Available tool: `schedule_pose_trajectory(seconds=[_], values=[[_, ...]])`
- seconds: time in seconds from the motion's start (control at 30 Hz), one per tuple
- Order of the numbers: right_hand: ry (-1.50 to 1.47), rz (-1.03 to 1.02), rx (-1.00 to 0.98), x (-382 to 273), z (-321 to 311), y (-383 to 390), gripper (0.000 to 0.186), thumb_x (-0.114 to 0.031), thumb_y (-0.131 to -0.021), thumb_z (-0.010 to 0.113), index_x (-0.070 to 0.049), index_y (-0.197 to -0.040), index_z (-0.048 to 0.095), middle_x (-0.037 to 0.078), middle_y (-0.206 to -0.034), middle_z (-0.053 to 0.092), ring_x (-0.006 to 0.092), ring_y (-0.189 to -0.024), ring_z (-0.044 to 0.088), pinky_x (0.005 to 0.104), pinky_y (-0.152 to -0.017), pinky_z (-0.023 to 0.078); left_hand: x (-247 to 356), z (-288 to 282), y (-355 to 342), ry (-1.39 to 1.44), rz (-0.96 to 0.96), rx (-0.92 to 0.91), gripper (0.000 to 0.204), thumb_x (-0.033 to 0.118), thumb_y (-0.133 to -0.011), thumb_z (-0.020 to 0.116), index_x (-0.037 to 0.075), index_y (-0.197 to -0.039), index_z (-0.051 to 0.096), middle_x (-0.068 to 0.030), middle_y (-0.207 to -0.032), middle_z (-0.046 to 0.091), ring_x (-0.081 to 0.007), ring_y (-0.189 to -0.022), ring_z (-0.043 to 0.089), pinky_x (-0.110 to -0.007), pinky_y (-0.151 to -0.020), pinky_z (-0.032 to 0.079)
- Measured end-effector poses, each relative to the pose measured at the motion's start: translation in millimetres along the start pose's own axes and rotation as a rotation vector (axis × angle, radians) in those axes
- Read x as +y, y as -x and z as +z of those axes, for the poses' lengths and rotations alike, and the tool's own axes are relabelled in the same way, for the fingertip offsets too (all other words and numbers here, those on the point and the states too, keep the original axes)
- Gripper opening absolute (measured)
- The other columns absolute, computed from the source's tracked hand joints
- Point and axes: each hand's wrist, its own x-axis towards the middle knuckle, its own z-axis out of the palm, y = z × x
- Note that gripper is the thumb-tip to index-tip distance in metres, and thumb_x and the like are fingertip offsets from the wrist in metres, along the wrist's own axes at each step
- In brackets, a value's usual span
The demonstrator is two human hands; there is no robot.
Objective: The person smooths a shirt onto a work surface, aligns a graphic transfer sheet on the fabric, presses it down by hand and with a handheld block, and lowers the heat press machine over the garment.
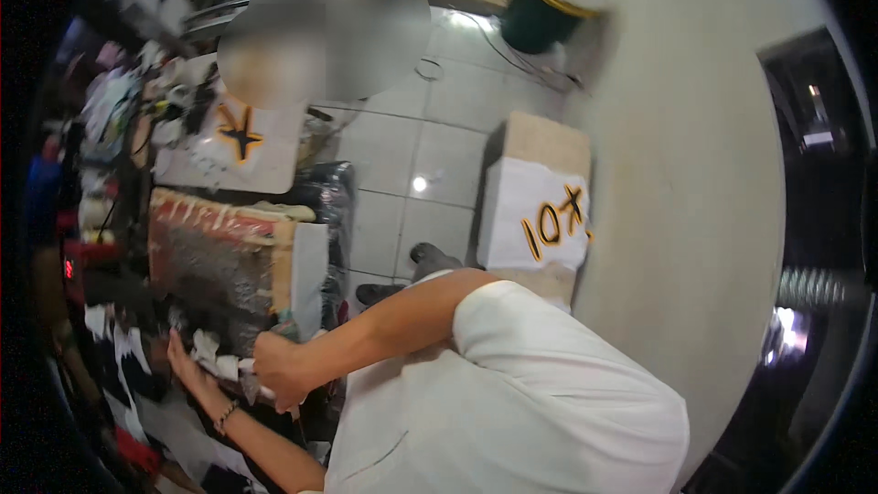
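Note:
At the lower left, my right hand (282, 370) is closed in a fist beside the near edge of a framed dark panel (215, 261). Short white pieces poke out next to the fist, but what it grips is mostly hidden. My left hand (190, 373), with a bracelet at its wrist, has its fingers stretched out along the panel's near left corner. Between the two hands is a crumpled white cloth or paper (207, 348). The panel has worn red and tan borders and a dark, shiny, streaked middle.
Beyond the panel lies a white board (274, 160) with a black-and-orange mark. A box with a marked white sheet (521, 206) stands on the tiled floor to the right. Farther back is a green bin (540, 18); cluttered cloths and tools line the left side.

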Motion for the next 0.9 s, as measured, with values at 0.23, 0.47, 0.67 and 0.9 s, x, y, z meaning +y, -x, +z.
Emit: schedule_pose_trajectory(seconds=[0.23, 0.47, 0.67, 0.9], values=[[-0.092, -0.137, 0.092, 7.5, -14.8, 24.5, 0.07, -0.07, -0.089, 0.058, -0.006, -0.063, 0.073, 0.013, -0.06, 0.065, 0.0353, -0.061, 0.068, 0.0454, -0.055, 0.05, -9.9, 23.5, 16.0, 0.159, 0.047, 0.151, 0.069, 0.028, -0.082, 0.09, 0.0, -0.133, 0.053, -0.012, -0.12, 0.06, -0.0208, -0.097, 0.062, -0.034, -0.074, 0.052], [0.0, -0.157, 0.117, 20.9, -16.4, 27.9, 0.078, -0.074, -0.088, 0.057, -0.001, -0.061, 0.068, 0.018, -0.057, 0.062, 0.0395, -0.053, 0.064, 0.0489, -0.052, 0.051, -9.8, 57.5, 21.0, 0.106, 0.127, 0.273, 0.056, 0.026, -0.075, 0.093, -0.001, -0.114, 0.062, -0.0087, -0.104, 0.068, -0.0178, -0.085, 0.063, -0.033, -0.074, 0.052], [0.018, -0.231, 0.067, -28.4, -104.5, 49.8, 0.081, -0.077, -0.091, 0.052, -0.003, -0.061, 0.069, 0.019, -0.057, 0.063, 0.0403, -0.056, 0.067, 0.0488, -0.055, 0.054, 39.5, 28.2, 28.2, -0.159, 0.187, 0.182, 0.056, 0.024, -0.081, 0.084, -0.004, -0.122, 0.059, -0.0092, -0.085, 0.069, -0.0181, -0.07, 0.064, -0.034, -0.062, 0.05], [0.324, -0.569, 0.515, -95.6, -250.4, 21.7, 0.06, -0.063, -0.091, 0.06, -0.006, -0.081, 0.076, 0.017, -0.065, 0.068, 0.0345, -0.059, 0.07, 0.0447, -0.056, 0.055, 82.3, -37.8, 116.6, -0.842, 1.388, 0.893, 0.04, 0.034, -0.102, 0.063, 0.003, -0.126, 0.063, -0.0149, -0.12, 0.061, -0.0217, -0.099, 0.065, -0.036, -0.088, 0.057]])
